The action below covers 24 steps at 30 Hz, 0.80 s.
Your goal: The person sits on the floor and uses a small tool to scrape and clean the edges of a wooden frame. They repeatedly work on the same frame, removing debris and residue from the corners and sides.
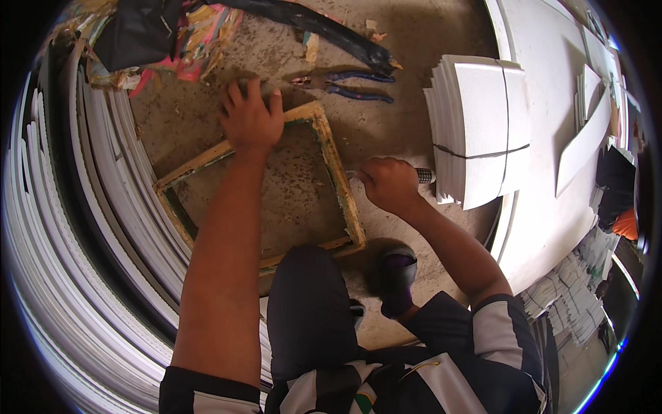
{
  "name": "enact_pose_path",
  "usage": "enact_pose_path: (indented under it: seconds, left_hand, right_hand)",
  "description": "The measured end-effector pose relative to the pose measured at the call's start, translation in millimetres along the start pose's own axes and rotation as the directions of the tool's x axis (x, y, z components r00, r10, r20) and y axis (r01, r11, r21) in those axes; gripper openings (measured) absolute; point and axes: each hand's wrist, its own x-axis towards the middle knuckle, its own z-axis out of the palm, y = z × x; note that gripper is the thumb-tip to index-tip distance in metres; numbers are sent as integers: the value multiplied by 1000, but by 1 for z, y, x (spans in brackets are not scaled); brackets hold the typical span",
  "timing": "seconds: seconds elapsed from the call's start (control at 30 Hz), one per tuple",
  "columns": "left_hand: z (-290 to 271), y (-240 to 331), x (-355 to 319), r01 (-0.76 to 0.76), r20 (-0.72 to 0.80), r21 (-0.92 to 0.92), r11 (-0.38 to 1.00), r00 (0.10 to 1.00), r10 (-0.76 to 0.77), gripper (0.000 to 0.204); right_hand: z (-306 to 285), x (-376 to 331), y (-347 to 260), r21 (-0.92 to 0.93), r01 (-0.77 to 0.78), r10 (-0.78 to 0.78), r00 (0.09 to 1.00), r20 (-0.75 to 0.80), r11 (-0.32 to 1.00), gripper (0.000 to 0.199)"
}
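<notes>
currently, left grip (252, 117): fingers spread, holding nothing, lying across the far bar of the frame and seeming to steady it.
right grip (389, 183): closed round a slim tool, its dark textured handle (425, 175) poking out on the right; what kind of tool, i cannot tell.
tool tip: pale metal just left of the right grip, by the frame's right bar; touching or not, i cannot tell.
frame (340, 178): flat on the floor (386, 134), partly under the left grip, near the right grip; four wooden bars.
bars, done: nothing is stretched across them, floor shows through the middle, so the work looks well along.
bars, remaining: yellowish crust and greenish bits cling on, so the edges look unfinished.
pliers (345, 75): blue-handled, beyond the right grip, unheld.
coloured scraps (207, 34): piled beyond the left grip.
long black bundle (324, 31): past the pliers, farther from both grips.
strapped white sheets (479, 127): right of the right grip.
</notes>
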Motion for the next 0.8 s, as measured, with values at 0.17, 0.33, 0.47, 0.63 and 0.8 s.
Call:
enact_pose_path:
  seconds: [0.17, 0.33, 0.47, 0.63, 0.8]
  left_hand:
    - [0, 0, 1, -5, -5, 20, 1000, 1000, 5, 49]
    - [-1, 2, 1, 13, 10, 11, 1000, 1000, -13, 49]
    - [1, 1, 1, -2, -9, 28, 1000, 1000, 2, 50]
    - [3, 1, 0, -5, -9, 7, 1000, 1000, 5, 50]
    - [-1, 3, 0, -18, -44, 29, 999, 999, 19, 52]
  right_hand:
    - [13, -3, -3, -30, -42, 41, 998, -55, 999, 12]
    - [13, -6, -12, -189, 49, -69, 992, -103, 981, 6]
    - [14, -13, -31, -422, 49, -111, 986, -122, 905, 5]
    - [-6, 10, -26, -200, -136, 187, 947, 262, 970, 18]
    - [-8, 10, -11, -194, -21, 73, 962, 263, 981, 22]
